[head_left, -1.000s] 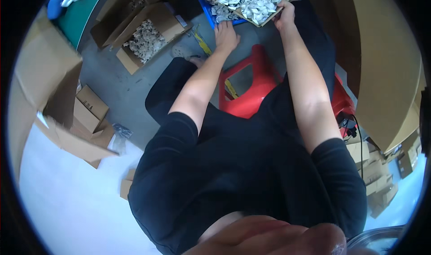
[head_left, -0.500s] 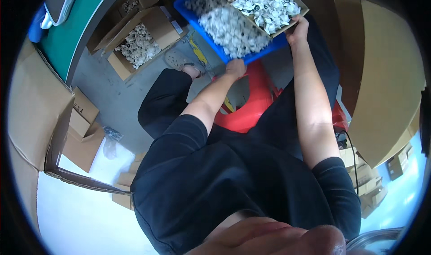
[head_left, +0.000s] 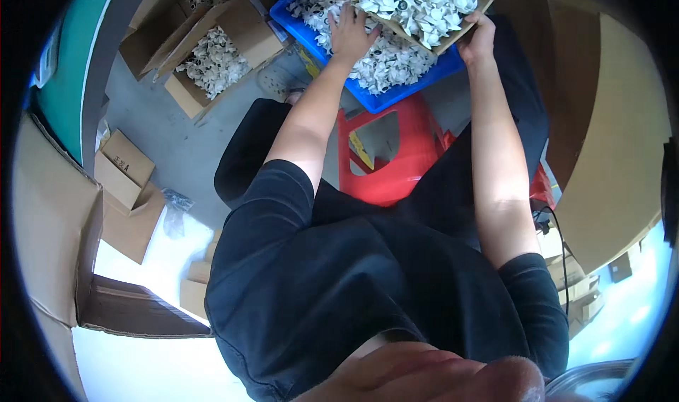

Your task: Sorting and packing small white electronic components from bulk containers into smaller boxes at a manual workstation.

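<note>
A blue plastic crate (head_left: 377, 103) full of small white plastic parts (head_left: 396, 64) stands in front of me, close to a red stool (head_left: 396, 182). My left hand (head_left: 350, 37) lies over the parts inside the crate, its fingers spread, beside the near left corner of a shallow brown box (head_left: 440, 48). That box is heaped with white pieces (head_left: 421, 9), some with dark round centres, and overlaps the crate's far right part. My right hand (head_left: 478, 39) is closed around the box's right corner.
An open carton (head_left: 191, 99) with similar white parts sits on the floor at the left. A green-topped table (head_left: 65, 83) edges the far left. Large cardboard boxes (head_left: 53, 211) stand at the left, and a tall cardboard panel (head_left: 622, 133) rises at the right.
My left hand has let go of the crate's near edge and moved forward onto the parts. The parts in the crate, blurred before, now look still. My right hand keeps its hold.
</note>
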Tool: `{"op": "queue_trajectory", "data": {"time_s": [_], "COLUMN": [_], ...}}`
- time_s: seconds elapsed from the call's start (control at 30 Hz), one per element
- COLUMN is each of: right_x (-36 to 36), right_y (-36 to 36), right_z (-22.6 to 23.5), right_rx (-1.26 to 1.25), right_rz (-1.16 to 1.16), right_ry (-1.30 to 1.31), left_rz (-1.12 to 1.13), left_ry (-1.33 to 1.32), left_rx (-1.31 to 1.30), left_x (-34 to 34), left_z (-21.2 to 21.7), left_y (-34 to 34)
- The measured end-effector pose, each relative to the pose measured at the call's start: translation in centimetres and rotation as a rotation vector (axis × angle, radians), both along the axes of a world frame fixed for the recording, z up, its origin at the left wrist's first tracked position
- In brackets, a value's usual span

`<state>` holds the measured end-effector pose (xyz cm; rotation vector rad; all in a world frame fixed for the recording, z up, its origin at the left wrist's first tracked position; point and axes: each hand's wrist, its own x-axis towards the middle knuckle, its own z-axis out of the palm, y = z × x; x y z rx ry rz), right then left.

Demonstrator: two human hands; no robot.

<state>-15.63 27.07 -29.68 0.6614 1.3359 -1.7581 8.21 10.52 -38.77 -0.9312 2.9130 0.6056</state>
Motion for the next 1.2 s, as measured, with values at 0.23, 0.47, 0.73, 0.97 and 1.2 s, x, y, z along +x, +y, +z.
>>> {"op": "queue_trajectory", "data": {"time_s": [0.23, 0.47, 0.73, 0.97, 1.2], "right_x": [4.2, 13.9, 17.0, 18.3, 18.6], "right_y": [4.8, 6.0, 1.3, 3.0, -0.1], "right_z": [-0.7, 1.8, 2.6, 3.0, 6.6], "right_rx": [0.171, 0.389, 0.493, 0.513, 0.528], "right_rz": [-0.032, -0.072, -0.017, 0.043, 0.083], "right_ry": [-0.018, -0.136, 0.070, 0.266, 0.376], "left_rz": [0.101, 0.183, 0.443, 0.286, 0.470], "left_ry": [-0.041, 0.052, 0.244, 0.334, 0.363], "left_rx": [0.015, 0.200, 0.873, 0.717, 0.926], "left_x": [1.3, 3.8, 4.9, 3.4, 2.7], "left_z": [-2.0, -1.5, 0.7, -0.1, 0.9], "left_y": [-2.9, -6.3, -2.7, -1.3, -0.6]}}
